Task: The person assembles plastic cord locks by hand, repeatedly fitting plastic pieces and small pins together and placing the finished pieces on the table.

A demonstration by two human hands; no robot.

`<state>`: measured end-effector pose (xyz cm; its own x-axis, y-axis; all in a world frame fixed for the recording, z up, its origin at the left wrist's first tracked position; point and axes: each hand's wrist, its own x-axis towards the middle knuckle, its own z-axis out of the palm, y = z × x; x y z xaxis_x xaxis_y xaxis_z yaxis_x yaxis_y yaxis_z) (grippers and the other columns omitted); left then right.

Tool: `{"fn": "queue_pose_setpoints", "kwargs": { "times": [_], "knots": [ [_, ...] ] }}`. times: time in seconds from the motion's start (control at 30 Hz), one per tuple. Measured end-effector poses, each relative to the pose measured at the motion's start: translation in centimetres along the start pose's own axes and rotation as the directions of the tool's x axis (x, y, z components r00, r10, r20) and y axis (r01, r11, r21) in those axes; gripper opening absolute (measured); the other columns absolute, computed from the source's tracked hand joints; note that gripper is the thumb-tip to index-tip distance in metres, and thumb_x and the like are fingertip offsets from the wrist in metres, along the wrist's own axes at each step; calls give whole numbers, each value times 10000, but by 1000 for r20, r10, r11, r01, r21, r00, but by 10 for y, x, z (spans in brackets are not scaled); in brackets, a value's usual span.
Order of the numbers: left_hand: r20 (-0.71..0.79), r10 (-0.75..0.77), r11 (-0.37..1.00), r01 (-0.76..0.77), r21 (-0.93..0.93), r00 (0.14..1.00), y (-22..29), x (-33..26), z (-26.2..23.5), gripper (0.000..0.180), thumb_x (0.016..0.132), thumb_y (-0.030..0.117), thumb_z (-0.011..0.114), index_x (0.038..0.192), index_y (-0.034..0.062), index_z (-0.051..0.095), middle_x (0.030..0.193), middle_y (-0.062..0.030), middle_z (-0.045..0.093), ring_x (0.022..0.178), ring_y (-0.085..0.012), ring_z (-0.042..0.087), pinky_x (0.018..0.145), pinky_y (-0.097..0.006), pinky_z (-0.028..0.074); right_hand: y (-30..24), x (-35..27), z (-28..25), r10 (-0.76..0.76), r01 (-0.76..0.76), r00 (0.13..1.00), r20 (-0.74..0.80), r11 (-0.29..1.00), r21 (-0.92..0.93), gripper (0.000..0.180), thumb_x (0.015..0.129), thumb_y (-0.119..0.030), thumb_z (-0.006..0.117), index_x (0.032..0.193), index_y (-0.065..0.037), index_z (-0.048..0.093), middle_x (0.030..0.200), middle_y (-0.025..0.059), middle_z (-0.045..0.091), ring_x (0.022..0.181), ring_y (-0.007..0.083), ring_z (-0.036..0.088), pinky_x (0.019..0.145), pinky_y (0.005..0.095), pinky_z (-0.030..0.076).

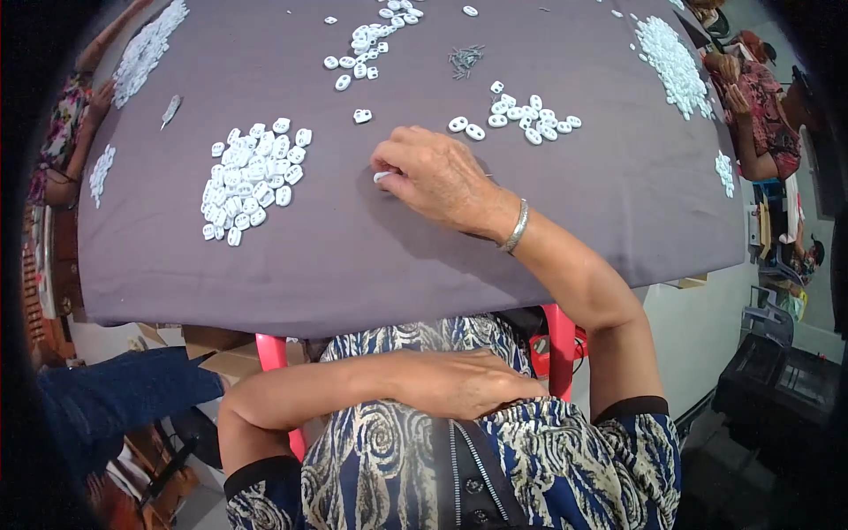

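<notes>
My right hand [437, 177] is over the middle of the table, thumb and fingers pinched on a small white plastic piece [383, 177]. Most of that piece is hidden by the fingers. My left hand [473, 382] lies flat across my lap, holding nothing I can see; its fingertips are partly hidden against the patterned clothing. Just beyond the right hand sits a single white plastic piece [362, 116]. To its left is a large heap of rounded white pieces with dark holes [252, 172]. On the right, a smaller group of oval white pieces [534, 117] is spread out.
Thin grey pins [465, 60] form a small pile at the far middle. More white pieces [362, 44] lie beyond, with big heaps at the left [150, 53] and right [673, 66] edges. Other people sit at both sides. A grey cloth [353, 274] covers the table.
</notes>
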<state>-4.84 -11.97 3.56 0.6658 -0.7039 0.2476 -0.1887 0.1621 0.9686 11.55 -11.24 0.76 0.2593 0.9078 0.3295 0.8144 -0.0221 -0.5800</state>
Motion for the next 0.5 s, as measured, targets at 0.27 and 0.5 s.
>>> {"fn": "queue_pose_setpoints", "kwargs": {
  "times": [0.27,0.5],
  "knots": [
    [-32,-377,923,373,-93,926,30,-43,-28,410,892,51,465,1299,50,413,803,-82,536,712,-202,542,690,-336,457,5,4,-1,-41,39,999,23,995,96,121,794,-149,616,847,-46,581,825,103,570,826,296,580,718,396,480],
    [-955,-108,908,418,18,275,19,-67,-82,240,894,78,540,1126,16,542,865,-33,567,759,-85,519,690,-231,447,3,5,-21,253,-272,961,107,827,491,128,786,-55,602,891,17,616,692,-7,543,642,50,477,571,213,431]
  ]
}}
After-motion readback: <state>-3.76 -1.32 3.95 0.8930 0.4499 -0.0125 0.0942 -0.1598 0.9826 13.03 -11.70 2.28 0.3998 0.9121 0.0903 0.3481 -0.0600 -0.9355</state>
